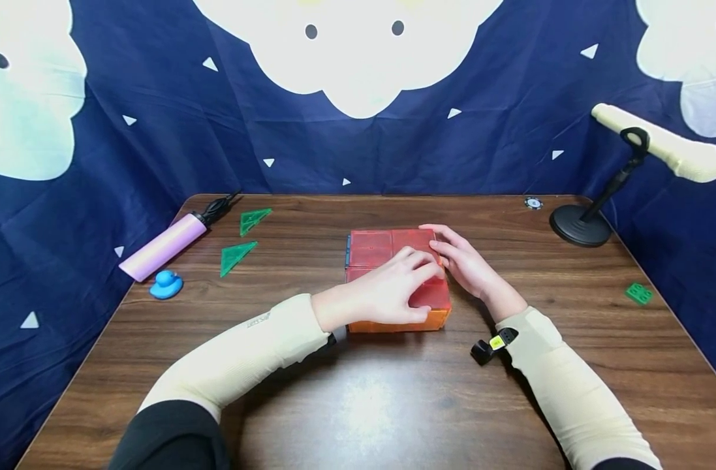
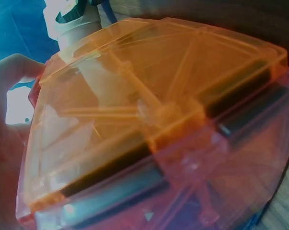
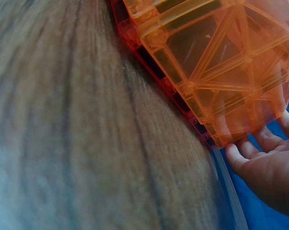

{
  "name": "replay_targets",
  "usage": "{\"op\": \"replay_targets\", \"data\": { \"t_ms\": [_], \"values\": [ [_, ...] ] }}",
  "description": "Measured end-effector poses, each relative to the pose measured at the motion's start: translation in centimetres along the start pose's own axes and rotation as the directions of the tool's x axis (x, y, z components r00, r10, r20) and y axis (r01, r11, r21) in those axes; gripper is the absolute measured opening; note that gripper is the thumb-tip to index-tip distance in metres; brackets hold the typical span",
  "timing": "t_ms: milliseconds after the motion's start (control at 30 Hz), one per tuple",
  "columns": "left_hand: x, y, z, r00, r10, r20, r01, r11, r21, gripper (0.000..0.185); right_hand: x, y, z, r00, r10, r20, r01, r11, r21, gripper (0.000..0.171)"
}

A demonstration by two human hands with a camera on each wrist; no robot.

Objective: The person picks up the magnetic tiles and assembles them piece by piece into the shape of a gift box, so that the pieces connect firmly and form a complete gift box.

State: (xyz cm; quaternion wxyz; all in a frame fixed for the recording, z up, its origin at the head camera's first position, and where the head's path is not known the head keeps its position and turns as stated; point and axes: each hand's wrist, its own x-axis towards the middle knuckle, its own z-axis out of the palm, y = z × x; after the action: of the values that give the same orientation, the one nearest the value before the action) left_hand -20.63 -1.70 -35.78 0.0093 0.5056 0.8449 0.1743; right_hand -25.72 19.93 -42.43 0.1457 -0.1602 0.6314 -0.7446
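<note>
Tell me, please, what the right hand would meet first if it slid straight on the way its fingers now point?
The right hand points left and slightly away across the red tile box, where it already rests. It would probably meet the left hand's fingers first, though depth is unclear.

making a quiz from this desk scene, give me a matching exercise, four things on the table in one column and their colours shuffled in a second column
Things:
1. duck toy
2. tube by the cable
3. triangle tiles
4. top of the tile box under both hands

Colours:
A. green
B. red
C. blue
D. pale purple

Pairs: 1-C, 2-D, 3-A, 4-B
</note>
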Motion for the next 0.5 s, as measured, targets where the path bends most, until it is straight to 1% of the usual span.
{"op": "replay_targets", "data": {
  "t_ms": [267, 367, 433, 500],
  "values": [
    [-0.3, -0.2, 0.2, 1.0, -0.019, -0.002, 0.019, 1.0, 0.004, 0.049, 0.1, 0.0, 0.1, 1.0, 0.001, -0.008, -0.001, 1.0, -0.022, 0.045],
    [-0.4, -0.3, 0.0, 1.0, -0.027, -0.011, 0.027, 1.0, 0.005, 0.048, 0.0, -0.2, 0.1, 1.0, 0.013, -0.004, -0.013, 1.0, -0.015, 0.046],
    [-0.6, -0.6, -0.4, 0.998, -0.038, -0.044, 0.038, 0.999, -0.003, 0.047, -0.1, -0.3, 0.1, 1.0, 0.02, -0.001, -0.02, 1.0, -0.021, 0.047],
    [-1.0, -1.3, -1.0, 0.993, -0.057, -0.106, 0.055, 0.998, -0.019, 0.045, -0.2, -0.4, 0.2, 1.0, 0.03, -0.004, -0.03, 0.999, -0.033, 0.05]
  ]
}}
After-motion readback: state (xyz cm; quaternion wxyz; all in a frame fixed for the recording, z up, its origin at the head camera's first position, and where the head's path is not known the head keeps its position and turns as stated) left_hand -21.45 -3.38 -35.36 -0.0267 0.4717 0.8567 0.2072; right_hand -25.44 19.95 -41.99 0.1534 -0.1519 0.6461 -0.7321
